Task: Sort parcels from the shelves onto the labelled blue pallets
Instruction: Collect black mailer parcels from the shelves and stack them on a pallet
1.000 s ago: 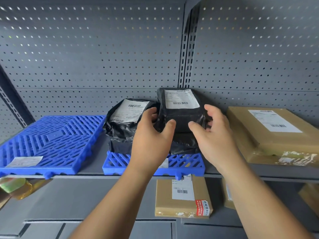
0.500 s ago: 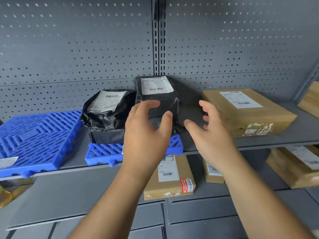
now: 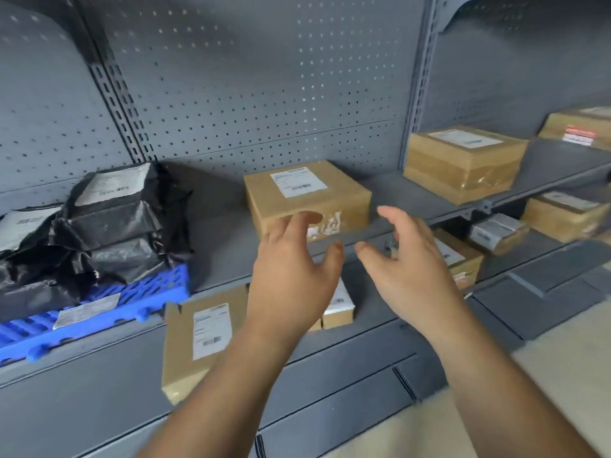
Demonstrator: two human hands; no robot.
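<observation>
On the shelf (image 3: 215, 246) before us, our left hand (image 3: 291, 276) and right hand (image 3: 406, 269) hover empty, fingers spread, near a brown box (image 3: 307, 196).

Showing hole-dotted grey across the back panel (image 3: 264, 94), slatted blue on the pallet (image 3: 158, 285), solid black on the bagged parcels (image 3: 122, 226), plain brown under a white label (image 3: 297, 181) on the box (image 3: 344, 201).

One head-worn wide-angle camera looks forward and slightly down, close to the grey pegboard shelving (image 3: 264, 94). The left hand (image 3: 291, 276) and right hand (image 3: 406, 269) enter from the bottom edge. Shelf lines slant up rightward.
</observation>
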